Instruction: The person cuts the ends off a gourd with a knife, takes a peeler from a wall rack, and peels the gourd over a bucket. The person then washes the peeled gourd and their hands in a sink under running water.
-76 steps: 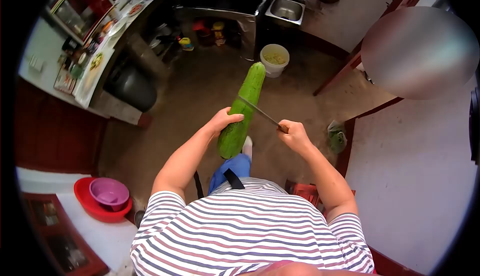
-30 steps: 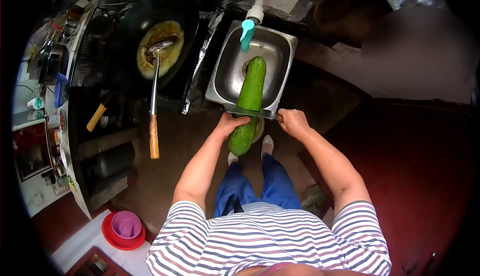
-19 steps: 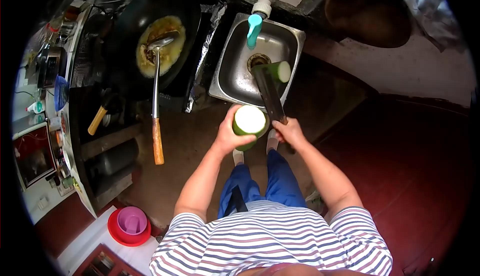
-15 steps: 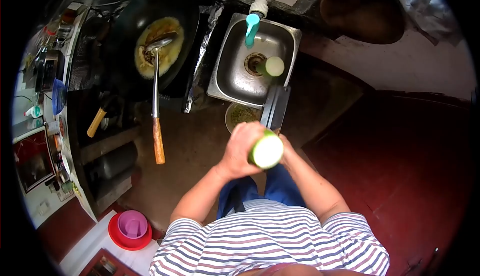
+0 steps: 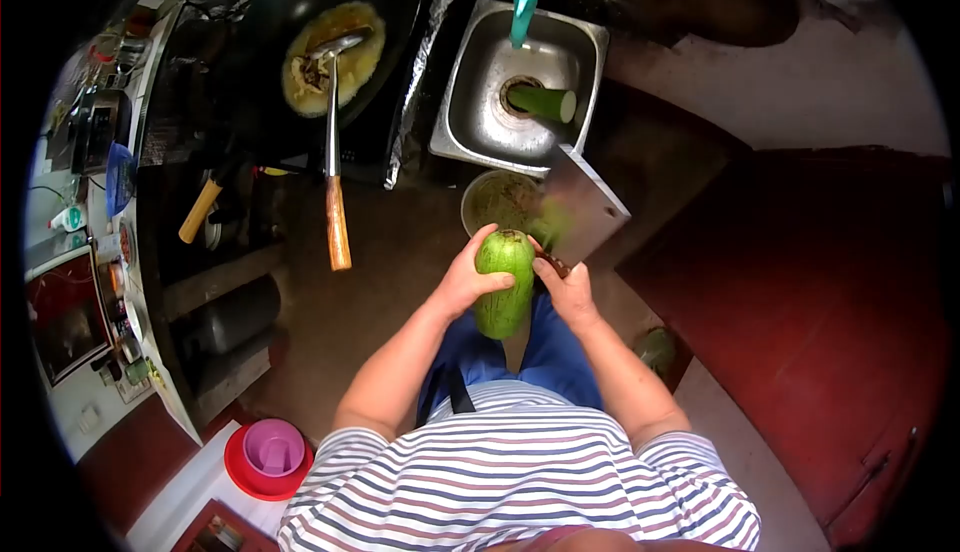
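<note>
My left hand (image 5: 472,282) is wrapped around a thick green gourd (image 5: 505,297), its stem end pointing up and away from me. In my right hand (image 5: 566,294) is a cleaver (image 5: 588,207), its broad blade angled upward beside the gourd's far end. The right thumb lies close to the gourd's side. A blurred green scrap shows against the blade's left part. Beyond the hands, a bowl (image 5: 480,207) with greenish bits in it sits low, just below the sink (image 5: 470,82). Another cut piece of gourd (image 5: 545,103) lies in the sink, pale end to the right.
A turquoise tap (image 5: 523,12) hangs over the sink. To the left, a dark wok (image 5: 385,22) holds yellowish food and a wooden-handled spatula (image 5: 338,217) that sticks out toward me. A pink basin (image 5: 274,447) stands in a red one at lower left. A reddish door (image 5: 800,292) is at right.
The gourd has turned from showing its white cut face to showing green skin and stem end. The cleaver has swung from edge-on to showing its flat side. My hands have moved slightly apart.
</note>
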Demonstrator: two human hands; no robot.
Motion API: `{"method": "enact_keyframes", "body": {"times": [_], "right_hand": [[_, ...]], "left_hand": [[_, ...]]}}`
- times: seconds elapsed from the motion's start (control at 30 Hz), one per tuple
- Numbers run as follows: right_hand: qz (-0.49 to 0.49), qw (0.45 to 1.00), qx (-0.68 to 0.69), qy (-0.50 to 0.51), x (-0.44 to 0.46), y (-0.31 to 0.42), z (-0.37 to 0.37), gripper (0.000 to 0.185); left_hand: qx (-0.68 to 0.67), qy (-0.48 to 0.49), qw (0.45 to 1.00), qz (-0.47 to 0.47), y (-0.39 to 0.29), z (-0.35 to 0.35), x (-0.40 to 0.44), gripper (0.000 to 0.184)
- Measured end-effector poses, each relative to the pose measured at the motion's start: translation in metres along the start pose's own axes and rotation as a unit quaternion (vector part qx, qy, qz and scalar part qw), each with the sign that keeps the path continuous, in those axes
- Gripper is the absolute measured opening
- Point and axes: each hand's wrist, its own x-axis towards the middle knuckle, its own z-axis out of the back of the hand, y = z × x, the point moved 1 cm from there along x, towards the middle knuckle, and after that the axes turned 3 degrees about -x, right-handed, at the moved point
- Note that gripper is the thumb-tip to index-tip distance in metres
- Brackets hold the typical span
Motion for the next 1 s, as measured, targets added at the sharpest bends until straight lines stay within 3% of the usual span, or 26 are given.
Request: {"method": "enact_keyframes", "body": {"times": [0.03, 0.1, 0.2, 0.23, 0.3, 0.33, 0.47, 0.57, 0.63, 0.77, 0.83, 0.87, 0.9, 0.97, 1.0], "right_hand": [[-0.017, 0.999, -0.005, 0.036, -0.005, 0.004, 0.001, 0.023], [-0.022, 0.996, -0.062, 0.054, -0.014, 0.007, 0.015, 0.028], [0.16, 0.914, -0.365, 0.078, -0.022, 0.027, 0.026, 0.027], [0.158, 0.915, -0.362, 0.076, -0.022, 0.031, 0.026, 0.027], [0.223, 0.829, -0.499, 0.121, -0.023, 0.036, 0.027, 0.016], [0.255, 0.832, -0.479, 0.113, -0.02, 0.035, 0.023, 0.017], [0.244, 0.838, -0.471, 0.126, -0.02, 0.017, 0.019, 0.018], [0.238, 0.839, -0.469, 0.138, -0.016, 0.001, 0.021, 0.018], [0.233, 0.835, -0.475, 0.151, -0.015, -0.012, 0.024, 0.019], [0.212, 0.837, -0.481, 0.149, -0.012, -0.04, 0.03, 0.018], [0.188, 0.848, -0.475, 0.138, -0.011, -0.05, 0.035, 0.016], [0.186, 0.848, -0.475, 0.142, -0.01, -0.057, 0.037, 0.016], [0.146, 0.848, -0.487, 0.149, -0.011, -0.066, 0.039, 0.014], [0.106, 0.847, -0.497, 0.157, -0.008, -0.088, 0.046, 0.011], [0.025, 0.836, -0.525, 0.161, -0.005, -0.104, 0.055, 0.01]], "left_hand": [[0.048, 0.055, 0.997, 0.021, 0.002, 0.005, 0.0, 0.086], [0.054, 0.055, 0.997, 0.011, 0.009, 0.013, 0.001, 0.077], [0.082, -0.007, 0.997, -0.008, 0.024, 0.038, 0.009, 0.062], [0.052, -0.016, 0.998, 0.001, 0.028, 0.043, 0.013, 0.055], [0.153, -0.006, 0.988, -0.002, 0.026, 0.045, 0.015, 0.049], [0.047, 0.005, 0.998, 0.039, 0.027, 0.043, 0.013, 0.045], [0.088, 0.007, 0.996, 0.029, 0.022, 0.04, 0.007, 0.043], [0.025, -0.011, 0.997, 0.075, 0.032, 0.046, 0.01, 0.041], [0.151, 0.0, 0.987, 0.055, 0.044, 0.055, 0.014, 0.044], [0.029, -0.005, 0.997, 0.068, 0.069, 0.069, 0.009, 0.045], [0.197, 0.016, 0.979, -0.039, 0.075, 0.07, 0.006, 0.051], [0.143, -0.017, 0.989, 0.021, 0.079, 0.071, 0.003, 0.057], [0.141, -0.019, 0.99, 0.024, 0.07, 0.065, 0.0, 0.057], [0.227, -0.003, 0.969, 0.101, 0.057, 0.056, -0.004, 0.067], [0.311, -0.044, 0.948, 0.043, 0.062, 0.057, -0.008, 0.074]]}}
